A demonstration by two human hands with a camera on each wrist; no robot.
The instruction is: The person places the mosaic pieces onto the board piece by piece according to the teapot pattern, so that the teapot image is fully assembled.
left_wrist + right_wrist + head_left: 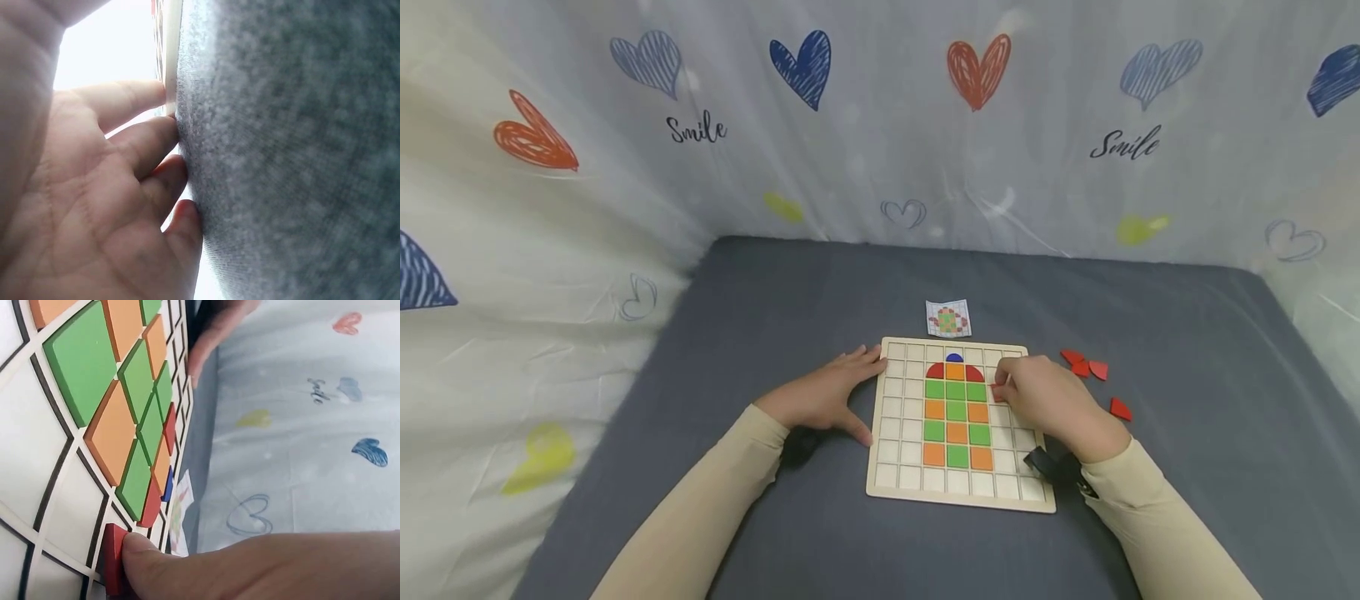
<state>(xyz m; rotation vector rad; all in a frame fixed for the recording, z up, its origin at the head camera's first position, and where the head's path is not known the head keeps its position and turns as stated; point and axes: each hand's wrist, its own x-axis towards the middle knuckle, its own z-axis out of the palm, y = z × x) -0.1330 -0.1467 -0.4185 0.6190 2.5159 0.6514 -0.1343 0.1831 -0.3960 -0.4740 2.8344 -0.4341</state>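
Observation:
A pale wooden grid board (895,487) lies on the grey cloth, with green and orange square tiles (956,411) laid in a block. Above them sit two red quarter-round pieces (935,371) beside an orange tile, topped by a blue half-round piece (954,357). My left hand (827,392) touches the board's left edge with spread, fairly straight fingers. Over the board's right part, my right hand (1048,400) pinches a red piece (114,559) at a cell just right of the top green row. The fingers hide part of that piece's outline.
Several loose red quarter-round pieces (1098,370) lie on the cloth to the right of the board. Beyond its far edge is a small printed pattern card (948,319). A curtain with hearts (903,214) hangs behind the table.

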